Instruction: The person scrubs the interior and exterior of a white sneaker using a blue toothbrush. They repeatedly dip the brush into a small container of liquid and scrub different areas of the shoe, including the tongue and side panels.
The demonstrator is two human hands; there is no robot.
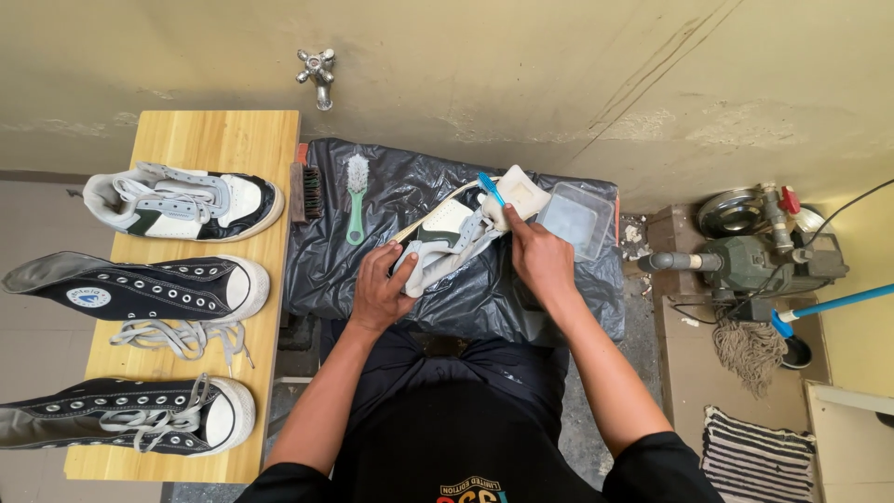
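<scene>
Here, the head view looks straight down:

- The left hand (380, 289) is wrapped around the heel end of a white sneaker (445, 235), fingers closed on it.
- The right hand (538, 256) grips the sneaker's toe end, and a blue toothbrush (491, 189) sticks up from that hand; fingers are clamped around both, as far as the view shows.
- The sneaker lies tilted, sole up toward the wall, above a black plastic sheet (410, 182) that covers the work surface in front of the person.
- On the sheet, a green brush (356, 198) lies upright to the left of the sneaker, and a dark bristle brush (310, 192) lies just beside it at the sheet's left edge.
- A clear tub (575, 219) sits on the sheet just right of the right hand.
- A wooden table (209, 144) stands to the left, touching the sheet's edge.
- On the table lie another white sneaker (182, 200) at the far end and two black high-tops (140, 291), (130, 414) nearer the person, all on their sides, with loose laces (182, 337) between the black pair.
- A tap (318, 74) juts from the wall above.
- A pump (745, 261) and a mop (754, 345) sit on the floor to the right.
</scene>
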